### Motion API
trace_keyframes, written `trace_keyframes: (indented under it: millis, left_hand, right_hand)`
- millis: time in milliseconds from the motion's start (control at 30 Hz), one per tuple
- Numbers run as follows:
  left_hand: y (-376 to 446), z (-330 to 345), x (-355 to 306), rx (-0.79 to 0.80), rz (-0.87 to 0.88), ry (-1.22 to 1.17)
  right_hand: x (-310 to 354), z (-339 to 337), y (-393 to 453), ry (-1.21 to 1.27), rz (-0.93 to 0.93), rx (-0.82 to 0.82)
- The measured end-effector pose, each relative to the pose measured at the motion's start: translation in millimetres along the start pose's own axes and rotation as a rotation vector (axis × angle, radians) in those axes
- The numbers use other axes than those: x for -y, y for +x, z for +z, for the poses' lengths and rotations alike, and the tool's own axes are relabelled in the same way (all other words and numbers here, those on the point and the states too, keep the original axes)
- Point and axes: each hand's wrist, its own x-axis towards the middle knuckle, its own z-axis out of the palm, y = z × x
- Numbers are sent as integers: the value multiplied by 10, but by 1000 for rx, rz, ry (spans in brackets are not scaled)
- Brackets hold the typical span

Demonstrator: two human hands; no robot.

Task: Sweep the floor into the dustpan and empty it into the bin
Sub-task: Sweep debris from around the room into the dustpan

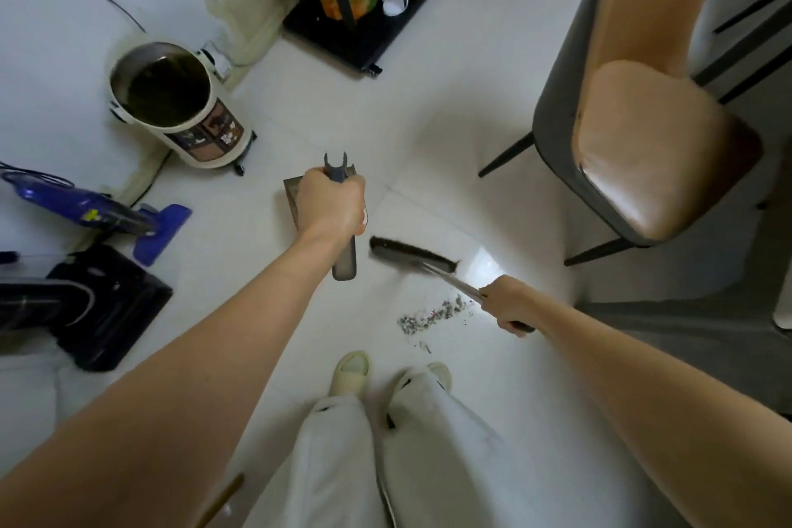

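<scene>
My left hand (332, 204) grips the grey handle of a dustpan (345, 261), whose pan hangs below my fist above the white tiles. My right hand (508, 304) holds a broom handle; its dark brush head (411, 253) is blurred, just right of the dustpan. A small grey heap of dust (433, 315) lies on the floor between the brush and my feet. A round white bin (171, 103), open at the top with a dark inside, stands at the left by the wall.
A tan padded chair (651, 150) with dark legs stands at the right. A black wheeled shelf (368, 30) sits at the back. A blue vacuum (107, 214) and a black appliance (98, 309) lie on the left. My slippered feet (349, 373) are below the dust.
</scene>
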Motion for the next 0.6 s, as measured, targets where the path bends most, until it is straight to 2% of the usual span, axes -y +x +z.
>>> trace_keyframes:
  millis: [167, 300, 467, 600]
  left_hand:
    - [31, -292, 1, -28, -42, -81]
    - [89, -469, 141, -22, -38, -101]
    - [60, -561, 374, -36, -44, -75]
    - [13, -535, 394, -11, -33, -40]
  right_hand:
    - [33, 92, -337, 24, -23, -135]
    - [332, 90, -45, -25, -65, -212]
    - [852, 242, 437, -213, -53, -150]
    - [702, 535, 346, -420, -68, -87]
